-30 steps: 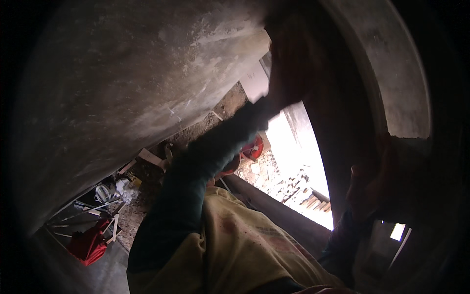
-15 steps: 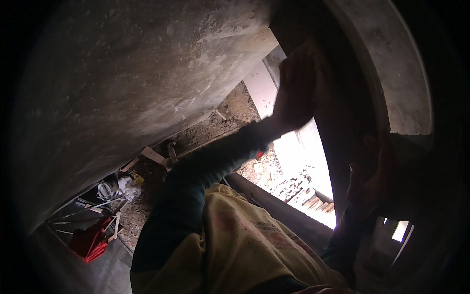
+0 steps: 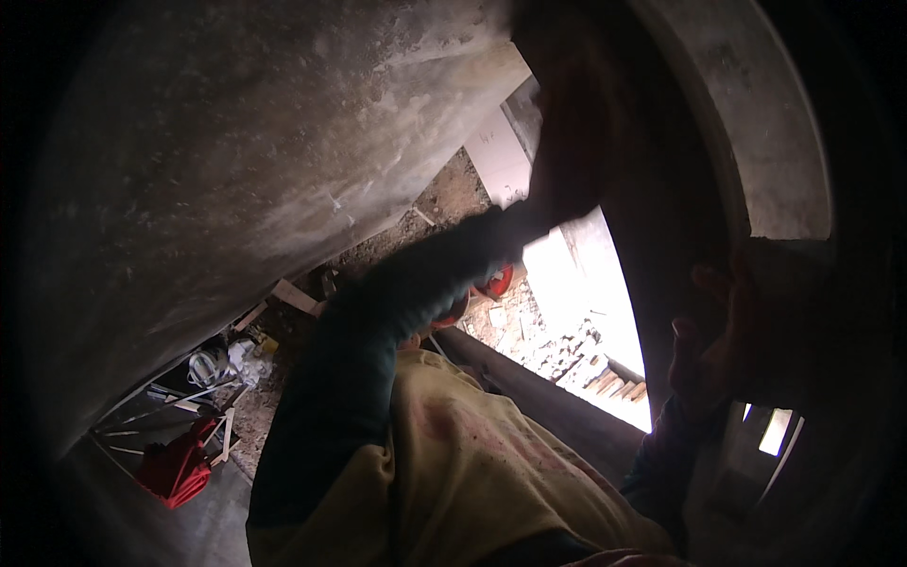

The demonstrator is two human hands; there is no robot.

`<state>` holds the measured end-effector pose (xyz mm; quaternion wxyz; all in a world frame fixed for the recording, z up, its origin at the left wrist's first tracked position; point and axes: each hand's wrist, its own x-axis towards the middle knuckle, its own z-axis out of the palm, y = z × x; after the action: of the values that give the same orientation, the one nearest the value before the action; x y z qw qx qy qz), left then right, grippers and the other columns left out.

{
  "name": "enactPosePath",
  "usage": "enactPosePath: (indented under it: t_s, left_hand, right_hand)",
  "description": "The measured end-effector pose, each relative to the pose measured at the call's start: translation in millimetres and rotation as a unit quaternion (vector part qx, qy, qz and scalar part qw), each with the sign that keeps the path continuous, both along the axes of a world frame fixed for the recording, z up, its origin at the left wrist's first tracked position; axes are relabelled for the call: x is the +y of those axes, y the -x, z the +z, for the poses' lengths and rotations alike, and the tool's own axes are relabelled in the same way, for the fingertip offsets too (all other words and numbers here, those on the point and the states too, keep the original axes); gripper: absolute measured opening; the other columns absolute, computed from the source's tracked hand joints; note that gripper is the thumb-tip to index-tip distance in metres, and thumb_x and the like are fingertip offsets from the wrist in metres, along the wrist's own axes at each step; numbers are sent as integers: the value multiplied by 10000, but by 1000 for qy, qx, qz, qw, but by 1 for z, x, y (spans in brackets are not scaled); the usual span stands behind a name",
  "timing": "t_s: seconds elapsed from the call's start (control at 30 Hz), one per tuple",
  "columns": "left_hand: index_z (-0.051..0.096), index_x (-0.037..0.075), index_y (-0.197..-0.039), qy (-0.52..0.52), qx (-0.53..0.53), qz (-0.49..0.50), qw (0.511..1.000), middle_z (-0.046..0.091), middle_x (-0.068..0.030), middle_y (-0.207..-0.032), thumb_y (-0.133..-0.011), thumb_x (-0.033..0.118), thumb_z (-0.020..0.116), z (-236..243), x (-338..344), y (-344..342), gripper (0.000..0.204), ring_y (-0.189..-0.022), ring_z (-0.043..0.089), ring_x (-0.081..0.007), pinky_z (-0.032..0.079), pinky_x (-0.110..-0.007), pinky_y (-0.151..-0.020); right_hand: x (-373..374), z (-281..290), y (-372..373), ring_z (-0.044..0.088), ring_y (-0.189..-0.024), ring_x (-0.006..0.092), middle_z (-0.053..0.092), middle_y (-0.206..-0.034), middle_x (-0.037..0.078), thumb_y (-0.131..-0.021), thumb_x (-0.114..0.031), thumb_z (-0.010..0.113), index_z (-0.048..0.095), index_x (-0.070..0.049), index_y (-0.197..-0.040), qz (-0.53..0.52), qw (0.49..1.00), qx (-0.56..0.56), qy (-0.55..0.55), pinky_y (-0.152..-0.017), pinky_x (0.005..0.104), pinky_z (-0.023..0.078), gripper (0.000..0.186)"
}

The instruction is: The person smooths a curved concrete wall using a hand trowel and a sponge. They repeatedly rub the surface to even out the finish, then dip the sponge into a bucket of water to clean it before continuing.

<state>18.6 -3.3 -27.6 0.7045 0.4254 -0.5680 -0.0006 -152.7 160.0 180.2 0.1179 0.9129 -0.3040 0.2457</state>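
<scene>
My left arm, in a dark green sleeve, reaches up and across. My left hand (image 3: 573,146) is raised against a dark, shadowed surface (image 3: 661,180); its fingers are blurred and lost in shadow, so I cannot make out whether they hold anything. Lower on the right, my right hand (image 3: 704,354) rests at the same dark surface with thumb and fingers apart. Nothing shows in its grasp. Behind the dark surface stands a curved grey concrete edge (image 3: 779,142).
A large rough grey wall (image 3: 265,142) slants across the left. Below are rubble-strewn ground (image 3: 453,194), a pale board (image 3: 501,156), a red round object (image 3: 494,282), a red cloth (image 3: 177,463), white crumpled plastic (image 3: 248,364), thin sticks and stacked wood pieces (image 3: 619,386) beyond a bright opening.
My left hand has shifted slightly upward along the dark surface, with blur. More of the red round object shows below my left forearm. My right hand stays nearly where it was.
</scene>
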Motion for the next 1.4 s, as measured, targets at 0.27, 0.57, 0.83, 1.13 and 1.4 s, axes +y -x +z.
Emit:
enactPosePath:
  t_s: [0.27, 0.57, 0.83, 1.13, 1.4]
  left_hand:
    - [572, -37, -1355, -364, 88, 405, 834, 648, -176, -1167, -1042, 180, 584, 114, 0, 20, 381, -1059, 625, -230, 516, -311, -935]
    - [304, -46, -1586, -99, -132, 124, 978, 259, -308, -1636, -991, 207, 540, 17, 4, 0, 688, -1530, 253, -446, 153, -547, -1276]
    - [300, -47, -1585, -88, -134, 119, 980, 243, -327, -1638, -995, 192, 504, 20, 3, -11, 669, -1531, 225, -483, 153, -586, -1264]
    - [410, -63, -1507, -135, -116, 122, 976, 337, -346, -1575, -994, 282, 535, 6, 7, -19, 631, -1507, 265, -501, 164, -651, -1234]
    - [349, -76, -1542, -202, -201, 191, 939, 257, -365, -1606, -919, 143, 584, -27, -9, -13, 701, -1494, 221, -564, 126, -651, -1244]
  right_hand:
    - [-2, 7, 0, 729, -1046, 297, 582, -1462, 209, -1020, -366, 655, 431, -108, -1559, 36, 999, 34, 22, -923, 423, 585, 638]
    - [-7, 6, 6, 733, -1023, 274, 581, -1475, 193, -1015, -345, 663, 428, -110, -1564, 8, 998, 69, 12, -926, 407, 584, 642]
    - [-1, -2, 10, 735, -1000, 264, 593, -1457, 196, -1027, -353, 643, 438, -89, -1552, -34, 998, 43, -37, -896, 399, 592, 623]
    - [3, -13, 17, 736, -967, 260, 605, -1447, 176, -1021, -402, 642, 460, -124, -1545, -61, 996, 59, -40, -881, 401, 588, 621]
    - [12, -27, 8, 720, -986, 248, 592, -1468, 156, -1005, -390, 670, 482, -135, -1536, -66, 996, -4, -54, -883, 408, 576, 619]
